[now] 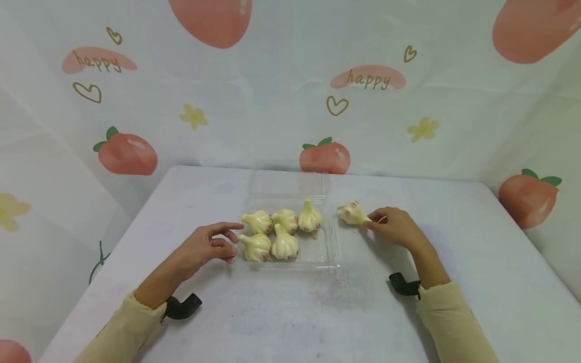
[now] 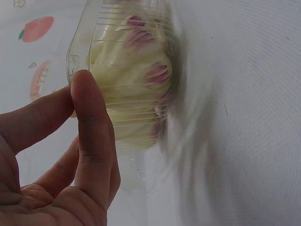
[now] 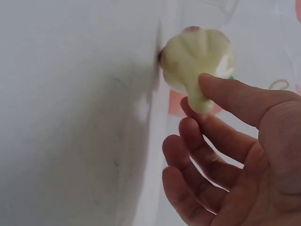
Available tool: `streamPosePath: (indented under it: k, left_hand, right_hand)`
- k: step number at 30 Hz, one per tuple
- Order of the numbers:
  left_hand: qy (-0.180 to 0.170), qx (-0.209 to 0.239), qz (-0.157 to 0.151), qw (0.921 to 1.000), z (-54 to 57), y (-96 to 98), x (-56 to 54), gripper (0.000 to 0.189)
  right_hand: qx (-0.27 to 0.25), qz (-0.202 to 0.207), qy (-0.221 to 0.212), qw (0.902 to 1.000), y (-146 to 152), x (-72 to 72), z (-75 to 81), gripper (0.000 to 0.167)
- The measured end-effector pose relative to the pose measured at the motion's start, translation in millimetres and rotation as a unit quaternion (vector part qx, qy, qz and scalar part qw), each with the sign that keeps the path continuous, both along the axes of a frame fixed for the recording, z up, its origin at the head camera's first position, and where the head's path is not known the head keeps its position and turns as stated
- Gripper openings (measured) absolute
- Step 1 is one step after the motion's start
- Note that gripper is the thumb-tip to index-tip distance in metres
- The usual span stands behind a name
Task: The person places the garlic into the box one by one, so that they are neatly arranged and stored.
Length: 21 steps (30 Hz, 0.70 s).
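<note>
A clear plastic box (image 1: 327, 254) with its lid (image 1: 290, 184) swung back lies on the table, and several pale yellow garlic bulbs (image 1: 285, 246) sit in it. My left hand (image 1: 206, 247) pinches the box's left rim between thumb and fingers; the left wrist view shows the fingertips (image 2: 84, 82) right at that rim. Purple-streaked garlic bulbs show through the box wall there. To the right of the box, my right hand (image 1: 395, 227) pinches a single garlic bulb (image 3: 200, 56) by its stem, the other fingers loosely curled below it. This bulb's round end points away from the palm.
A white-covered table (image 1: 281, 312) carries the box. Behind it hangs a pale cloth (image 1: 272, 101) printed with peaches, flowers and hearts. Black wrist devices (image 1: 181, 306) are strapped near both sleeves. The box's right part shows bare plastic beside the bulbs.
</note>
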<state>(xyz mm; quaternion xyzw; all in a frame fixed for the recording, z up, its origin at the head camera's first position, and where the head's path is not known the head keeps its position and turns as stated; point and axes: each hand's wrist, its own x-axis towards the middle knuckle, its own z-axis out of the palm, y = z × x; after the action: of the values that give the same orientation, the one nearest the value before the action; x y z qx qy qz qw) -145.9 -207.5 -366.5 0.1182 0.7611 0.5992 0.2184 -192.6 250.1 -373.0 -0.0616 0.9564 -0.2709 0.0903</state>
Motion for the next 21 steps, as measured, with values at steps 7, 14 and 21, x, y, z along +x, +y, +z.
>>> streamPosePath:
  k: [7,14,21]
  left_hand:
    - [-0.001,-0.004,0.003,1.0000,-0.6,-0.6,0.8,0.062]
    - [0.001,-0.010,0.000,0.9999,-0.8,-1.7,2.0,0.063]
    - [-0.002,-0.009,0.000,1.0000,0.3,-0.3,1.4,0.062]
  right_hand:
    - [-0.029,-0.029,0.024,0.9989,6.3,4.0,9.8,0.042]
    - [-0.070,-0.063,0.040,0.9948,11.4,10.1,22.1,0.050]
    - [-0.098,-0.051,0.057,0.9922,12.8,13.4,29.4,0.046]
